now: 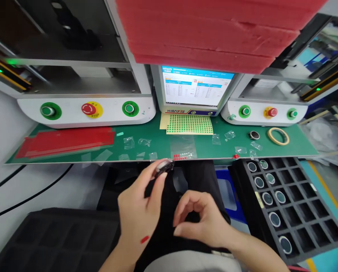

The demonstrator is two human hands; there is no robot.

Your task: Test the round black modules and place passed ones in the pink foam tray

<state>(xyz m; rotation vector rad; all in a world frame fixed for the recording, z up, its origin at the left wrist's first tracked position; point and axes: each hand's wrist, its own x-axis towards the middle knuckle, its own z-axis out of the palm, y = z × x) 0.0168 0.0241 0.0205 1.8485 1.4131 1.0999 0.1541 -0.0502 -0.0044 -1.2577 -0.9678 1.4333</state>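
Note:
My left hand (142, 200) pinches a round dark watch case (164, 168) between thumb and fingers. It is tilted, just in front of the green table's (140, 149) front edge. A small red strip (144, 239) sticks to my left wrist. Lower and to the right, my right hand (201, 219) is curled above my lap, with a small gap between thumb and fingertips and nothing visible in it. Close beyond the watch case, a clear sheet (182, 145) with small red stickers (178, 157) lies at the table edge.
Red film strips (69, 141), a green-dotted sticker sheet (189, 124), clear film scraps (129, 142), another round case (253, 135) and a tape roll (278, 136) lie on the table. Beyond stand button panels (109, 111) and a screen (197, 87). A black compartment tray (296, 211) holds several round cases.

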